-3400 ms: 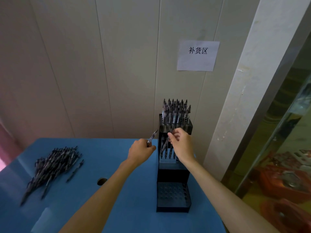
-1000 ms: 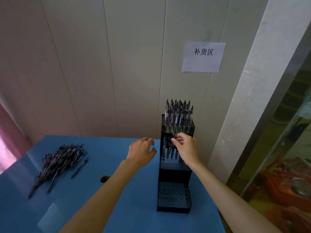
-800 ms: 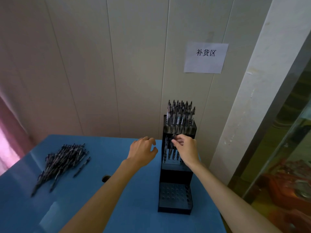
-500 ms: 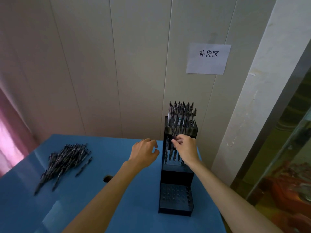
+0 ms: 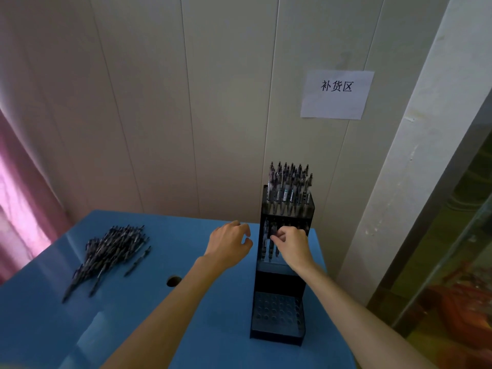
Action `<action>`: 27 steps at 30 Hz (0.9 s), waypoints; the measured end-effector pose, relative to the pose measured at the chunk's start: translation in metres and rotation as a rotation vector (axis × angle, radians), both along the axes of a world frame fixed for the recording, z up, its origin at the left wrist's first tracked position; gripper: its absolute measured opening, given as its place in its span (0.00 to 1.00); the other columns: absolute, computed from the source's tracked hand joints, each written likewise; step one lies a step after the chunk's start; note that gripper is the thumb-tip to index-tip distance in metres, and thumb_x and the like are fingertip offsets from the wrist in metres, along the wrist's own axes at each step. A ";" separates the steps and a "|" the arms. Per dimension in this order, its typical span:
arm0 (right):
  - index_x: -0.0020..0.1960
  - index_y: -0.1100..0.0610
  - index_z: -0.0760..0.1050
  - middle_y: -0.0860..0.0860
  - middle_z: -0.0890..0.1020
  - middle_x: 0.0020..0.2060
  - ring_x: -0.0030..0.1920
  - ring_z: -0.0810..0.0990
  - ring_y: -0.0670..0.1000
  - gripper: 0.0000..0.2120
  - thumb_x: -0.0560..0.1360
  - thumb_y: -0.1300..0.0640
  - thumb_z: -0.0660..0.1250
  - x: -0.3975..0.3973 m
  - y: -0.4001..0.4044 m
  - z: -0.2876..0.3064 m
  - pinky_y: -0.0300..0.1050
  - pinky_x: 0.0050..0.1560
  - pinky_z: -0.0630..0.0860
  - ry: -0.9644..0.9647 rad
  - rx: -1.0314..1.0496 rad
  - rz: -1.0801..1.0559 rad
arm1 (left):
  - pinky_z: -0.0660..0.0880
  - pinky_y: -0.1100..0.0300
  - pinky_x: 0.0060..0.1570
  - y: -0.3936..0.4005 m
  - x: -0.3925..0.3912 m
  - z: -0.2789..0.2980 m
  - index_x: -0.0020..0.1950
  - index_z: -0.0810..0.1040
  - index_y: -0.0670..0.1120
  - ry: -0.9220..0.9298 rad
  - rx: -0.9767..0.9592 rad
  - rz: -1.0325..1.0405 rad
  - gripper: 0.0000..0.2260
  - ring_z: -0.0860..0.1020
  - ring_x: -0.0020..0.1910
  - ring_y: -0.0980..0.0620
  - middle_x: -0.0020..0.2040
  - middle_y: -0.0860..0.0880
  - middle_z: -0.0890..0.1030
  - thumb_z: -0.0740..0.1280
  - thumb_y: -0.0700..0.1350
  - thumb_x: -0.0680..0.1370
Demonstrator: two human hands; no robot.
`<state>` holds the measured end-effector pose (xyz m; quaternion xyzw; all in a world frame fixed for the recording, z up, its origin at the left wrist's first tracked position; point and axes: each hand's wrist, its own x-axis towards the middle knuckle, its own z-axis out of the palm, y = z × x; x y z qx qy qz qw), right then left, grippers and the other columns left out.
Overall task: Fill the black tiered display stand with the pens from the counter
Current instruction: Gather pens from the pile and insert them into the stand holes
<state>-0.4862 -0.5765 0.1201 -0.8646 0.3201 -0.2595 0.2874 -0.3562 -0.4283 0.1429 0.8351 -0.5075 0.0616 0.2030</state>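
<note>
**A:** Pale panelled wall at the back, a paper sign stuck to it, and a blue desk below with a round hole in its top. Where's the stand?

**B:** The black tiered display stand is upright at the desk's right side, close to the wall. Top tier is packed with standing pens. Middle tier has a few pens at its left. The bottom tier's holes are bare.

**A:** And the hands?

**B:** The right hand is at the middle tier, its fingers curled and pinching the top of a pen there. How far that pen is seated I cannot tell; the hand hides most of it.

**A:** The other one?

**B:** The left hand hovers just beside the stand's left edge, fingers loosely curled, nothing visible in them.

**A:** Any supply on the desk?

**B:** A loose heap of pens lies on the desk's left side, well apart from the stand. A pink curtain hangs at the far left.
</note>
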 end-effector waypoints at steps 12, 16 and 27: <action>0.43 0.53 0.81 0.45 0.82 0.35 0.36 0.80 0.44 0.05 0.77 0.55 0.71 -0.018 0.005 0.002 0.45 0.40 0.81 0.133 -0.077 0.039 | 0.77 0.55 0.46 0.004 -0.005 0.003 0.62 0.78 0.51 0.015 0.024 0.036 0.12 0.79 0.52 0.49 0.59 0.51 0.80 0.63 0.51 0.81; 0.48 0.51 0.82 0.45 0.84 0.41 0.39 0.80 0.45 0.03 0.77 0.53 0.70 -0.024 0.021 0.009 0.45 0.41 0.79 0.167 -0.171 0.195 | 0.76 0.56 0.46 0.015 -0.012 0.004 0.62 0.78 0.51 0.025 0.010 0.071 0.12 0.79 0.53 0.50 0.59 0.52 0.80 0.63 0.52 0.81; 0.65 0.52 0.76 0.48 0.79 0.61 0.58 0.78 0.50 0.15 0.80 0.49 0.66 0.009 0.087 0.013 0.47 0.57 0.77 0.237 -0.220 0.508 | 0.76 0.53 0.51 0.108 -0.020 0.003 0.69 0.74 0.53 0.011 0.059 0.286 0.16 0.78 0.57 0.48 0.64 0.51 0.78 0.61 0.53 0.83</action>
